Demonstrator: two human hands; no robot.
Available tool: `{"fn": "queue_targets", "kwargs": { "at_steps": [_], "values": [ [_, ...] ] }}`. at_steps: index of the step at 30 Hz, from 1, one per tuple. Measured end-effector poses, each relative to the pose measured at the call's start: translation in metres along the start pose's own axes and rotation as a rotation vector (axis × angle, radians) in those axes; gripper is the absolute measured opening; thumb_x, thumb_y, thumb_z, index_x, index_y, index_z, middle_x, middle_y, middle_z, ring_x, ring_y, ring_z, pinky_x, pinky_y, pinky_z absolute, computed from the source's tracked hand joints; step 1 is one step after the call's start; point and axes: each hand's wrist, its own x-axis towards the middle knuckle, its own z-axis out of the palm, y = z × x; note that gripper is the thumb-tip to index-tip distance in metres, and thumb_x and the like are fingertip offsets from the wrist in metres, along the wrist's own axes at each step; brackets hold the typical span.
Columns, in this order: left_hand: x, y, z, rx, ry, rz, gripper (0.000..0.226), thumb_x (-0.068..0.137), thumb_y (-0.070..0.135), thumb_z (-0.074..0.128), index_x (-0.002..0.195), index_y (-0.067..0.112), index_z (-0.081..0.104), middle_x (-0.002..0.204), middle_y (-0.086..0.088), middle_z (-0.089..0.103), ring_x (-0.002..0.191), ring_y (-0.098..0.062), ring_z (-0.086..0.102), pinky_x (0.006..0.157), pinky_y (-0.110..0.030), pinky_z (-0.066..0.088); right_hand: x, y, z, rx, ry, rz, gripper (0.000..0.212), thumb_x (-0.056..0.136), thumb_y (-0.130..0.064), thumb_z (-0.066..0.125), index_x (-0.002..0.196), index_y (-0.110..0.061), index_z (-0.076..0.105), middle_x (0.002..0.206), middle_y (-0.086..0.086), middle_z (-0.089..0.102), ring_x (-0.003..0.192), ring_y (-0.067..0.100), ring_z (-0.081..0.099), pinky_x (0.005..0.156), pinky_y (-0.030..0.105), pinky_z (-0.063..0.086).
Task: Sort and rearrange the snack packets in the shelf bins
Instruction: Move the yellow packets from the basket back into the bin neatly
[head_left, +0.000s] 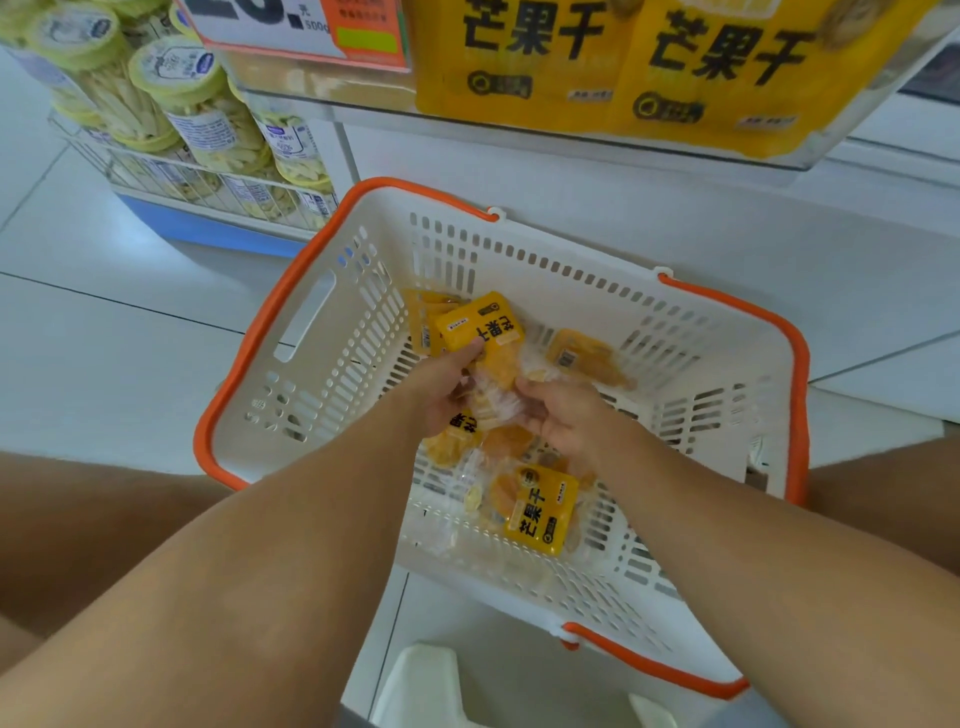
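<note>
Both hands reach down into a white basket (332, 332) with an orange rim, set on the floor below a shelf of big yellow bags (623, 62). The left hand (441, 389) has its fingers curled round a small bunch of yellow packets (480, 325), thumb pressed on the top one; the right hand (563, 415) pinches the clear ends of the same bunch from the other side. More packets lie loose on the basket floor: one (543, 512) near the front wall, one (587, 358) face down beyond the right hand. The likeliest slip comes from the slick film: several packets held in one loose stack can slide apart and drop back as the bunch lifts. The clear ends may also crumple or tear if the right hand pulls against the left. A packet under the wrists, half hidden, could get missed.
</note>
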Motion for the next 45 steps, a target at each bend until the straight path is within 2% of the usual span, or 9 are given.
{"fn": "queue_targets", "kwargs": {
  "at_steps": [4,10,14,18,23,28,31,38,45],
  "values": [
    [-0.002,0.019,-0.027,-0.142,0.041,0.010,0.041,0.083,0.041,0.072,0.115,0.017,0.069,0.106,-0.008,0.069,0.086,-0.024,0.066,0.068,-0.033,0.056,-0.004,-0.019,-0.016,-0.457,-0.031,-0.072,0.077,0.085,0.008,0.071,0.150,-0.013,0.036,0.131,0.021,0.060,0.089,0.028,0.070,0.063,0.035,0.060],
    [0.003,0.043,-0.025,1.115,-0.332,0.050,0.117,0.044,0.069,0.087,0.147,0.037,0.042,0.146,0.008,0.051,0.135,-0.020,0.046,0.114,-0.047,0.037,-0.015,-0.047,-0.009,-1.342,-0.326,-0.246,0.031,0.081,0.002,0.078,0.091,-0.020,0.059,0.079,0.008,0.060,0.078,0.026,0.063,0.071,0.045,0.059],
    [-0.007,0.031,0.005,1.762,-0.359,-0.077,0.096,0.042,0.066,0.090,0.122,0.026,0.054,0.125,0.004,0.060,0.114,-0.021,0.059,0.101,-0.045,0.049,-0.010,-0.035,-0.013,-1.146,-0.295,-0.295,0.033,0.081,0.006,0.078,0.100,-0.015,0.060,0.071,0.008,0.059,0.066,0.021,0.063,0.066,0.035,0.057],
    [-0.003,-0.013,-0.018,1.455,-0.244,-0.151,0.111,0.053,0.050,0.094,0.146,0.017,0.043,0.145,0.001,0.050,0.123,-0.025,0.056,0.100,-0.038,0.049,0.003,-0.009,-0.029,-0.752,-0.095,-0.172,0.020,0.093,-0.016,0.070,0.112,-0.013,0.063,0.081,0.007,0.064,0.059,0.015,0.057,0.053,0.026,0.049],
    [-0.008,-0.008,-0.041,1.117,-0.025,-0.178,0.063,0.067,0.034,0.091,0.119,0.013,0.064,0.120,-0.004,0.066,0.098,-0.019,0.061,0.087,-0.037,0.052,0.006,0.035,-0.044,-1.445,-0.175,-0.201,0.037,0.096,-0.039,0.064,0.120,-0.011,0.068,0.122,0.007,0.066,0.112,0.025,0.062,0.087,0.033,0.050],
    [-0.005,0.007,-0.056,1.016,-0.027,-0.166,0.085,0.048,0.054,0.095,0.119,0.017,0.064,0.113,-0.001,0.069,0.102,-0.021,0.066,0.087,-0.040,0.056,-0.001,0.048,-0.026,-1.633,-0.260,-0.146,0.044,0.078,-0.033,0.085,0.069,-0.014,0.047,0.073,0.002,0.042,0.068,0.019,0.043,0.060,0.031,0.033],
    [0.001,0.005,-0.057,0.919,-0.036,-0.134,0.087,0.044,0.057,0.094,0.119,0.023,0.064,0.118,0.000,0.069,0.107,-0.024,0.065,0.091,-0.044,0.055,-0.012,0.021,-0.029,-1.689,-0.307,-0.042,0.043,0.087,-0.032,0.077,0.121,-0.010,0.062,0.127,0.006,0.055,0.116,0.027,0.053,0.087,0.031,0.049],
    [-0.041,0.019,-0.029,0.714,-0.038,-0.033,0.060,0.076,0.023,0.087,0.125,0.024,0.051,0.108,-0.001,0.068,0.104,-0.025,0.067,0.082,-0.039,0.057,-0.064,-0.045,-0.090,-0.710,-0.286,0.040,0.031,0.092,-0.019,0.071,0.122,-0.016,0.066,0.119,0.014,0.072,0.103,0.029,0.071,0.079,0.041,0.059],
    [-0.062,0.025,-0.022,0.671,0.028,0.096,0.092,0.056,0.037,0.094,0.137,0.026,0.052,0.128,0.000,0.063,0.112,-0.026,0.063,0.096,-0.048,0.054,-0.085,-0.027,-0.080,-0.730,-0.067,-0.231,0.022,0.095,-0.019,0.069,0.116,-0.016,0.071,0.107,0.006,0.076,0.094,0.022,0.073,0.082,0.047,0.061]
  ]
}}
